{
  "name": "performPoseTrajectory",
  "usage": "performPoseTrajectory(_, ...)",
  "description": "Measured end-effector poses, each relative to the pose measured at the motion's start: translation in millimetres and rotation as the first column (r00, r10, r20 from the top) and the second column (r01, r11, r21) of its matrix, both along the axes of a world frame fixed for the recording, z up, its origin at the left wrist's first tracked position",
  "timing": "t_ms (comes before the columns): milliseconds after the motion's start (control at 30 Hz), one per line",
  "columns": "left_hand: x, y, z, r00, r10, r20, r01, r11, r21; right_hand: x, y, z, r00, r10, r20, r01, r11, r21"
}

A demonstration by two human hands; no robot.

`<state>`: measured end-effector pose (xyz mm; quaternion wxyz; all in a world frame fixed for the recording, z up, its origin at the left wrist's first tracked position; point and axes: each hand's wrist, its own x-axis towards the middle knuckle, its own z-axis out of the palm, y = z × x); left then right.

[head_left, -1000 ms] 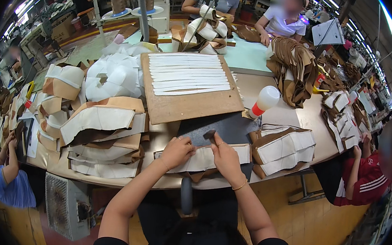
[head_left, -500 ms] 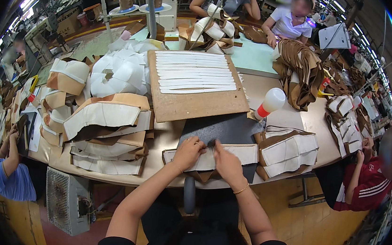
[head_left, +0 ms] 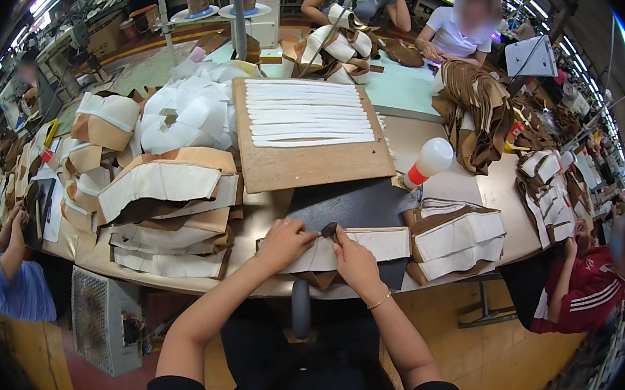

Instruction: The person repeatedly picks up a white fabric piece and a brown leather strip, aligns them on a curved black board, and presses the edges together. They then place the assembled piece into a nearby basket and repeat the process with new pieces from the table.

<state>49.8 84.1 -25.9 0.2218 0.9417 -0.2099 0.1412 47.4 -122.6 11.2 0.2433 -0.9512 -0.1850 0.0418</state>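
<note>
In front of me lies a long white-lined brown leather piece [head_left: 383,242] on a dark grey mat [head_left: 349,206], near the table's front edge. My left hand [head_left: 285,248] is closed on its upper edge, left of the middle, with the fingertips pressed together. My right hand [head_left: 357,261] grips a small dark rounded object [head_left: 329,230], too small to name, just above that edge. The two hands are close together. The leather piece's left part is mostly covered by my left hand and wrist.
A board [head_left: 314,173] with white strips stands behind the mat, beside a white bottle with a red band [head_left: 430,163]. Stacked lined leather pieces flank me at left [head_left: 166,188] and right [head_left: 462,239]. A grey rounded post [head_left: 300,310] rises below the table edge. Co-workers sit around.
My left hand has slid left along the leather piece. My right hand has shifted slightly left and down with the dark object, whose rounded shape now shows more.
</note>
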Motion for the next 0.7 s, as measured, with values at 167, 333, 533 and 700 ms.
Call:
performPoseTrajectory(167, -3.8, 25.1, -0.1, 0.996, -0.007, -0.084, 0.004, 0.999, -0.039, -0.5, 8.4, 22.9, 0.996, 0.011, 0.089, -0.016, 0.998, 0.061)
performPoseTrajectory(333, -13.9, 19.7, 3.6, 0.998, 0.011, 0.061, -0.022, 0.983, 0.18, -9.7, 27.1, 16.2, 1.0, -0.015, -0.014, 0.016, 0.996, 0.093)
performPoseTrajectory(533, -19.5, 40.1, -1.2, 0.976, 0.028, -0.217, -0.065, 0.984, -0.167, -7.2, 25.7, 29.4, 0.999, 0.018, -0.045, -0.016, 0.999, 0.052)
performPoseTrajectory(700, -23.1, 35.7, -2.3, 0.992, 0.03, -0.12, -0.038, 0.997, -0.063, -14.2, 43.7, 23.0, 0.998, -0.019, 0.053, 0.007, 0.974, 0.228)
